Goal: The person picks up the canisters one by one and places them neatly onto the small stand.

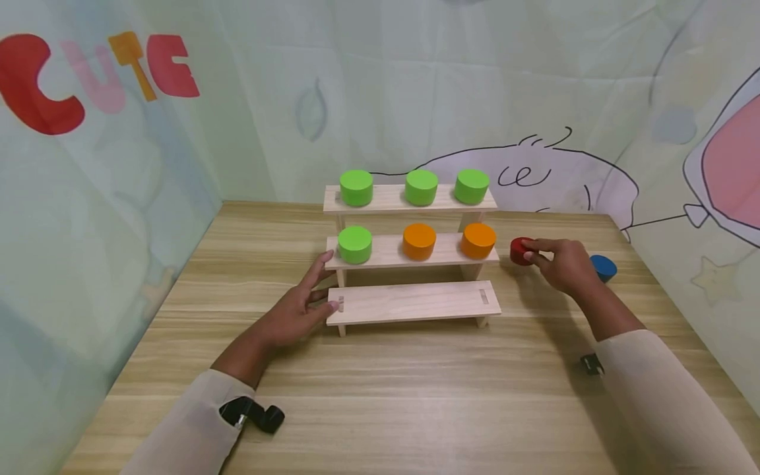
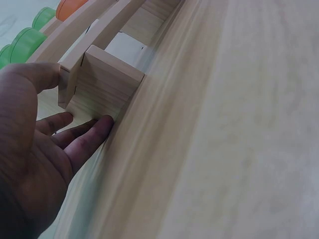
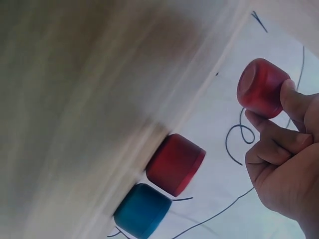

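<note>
A three-tier pale wooden rack [image 1: 410, 303] carries several green and orange round blocks. My left hand [image 1: 299, 310] is at its left end, fingers spread, thumb on the bottom shelf's edge and a fingertip at the middle shelf. In the left wrist view, the thumb touches the shelf end [image 2: 66, 82], with the other fingers straight beside the leg. My right hand [image 1: 561, 264] pinches a red round block [image 1: 518, 252] between thumb and fingers, right of the rack. The right wrist view shows this held red block [image 3: 261, 89] raised off the table.
A second red block [image 3: 175, 164] stands beside a blue round block [image 3: 142, 211] on the table; the hand hides that red one in the head view. The wooden table [image 1: 386, 396] meets printed cloth walls [image 1: 380, 86] at the back and sides.
</note>
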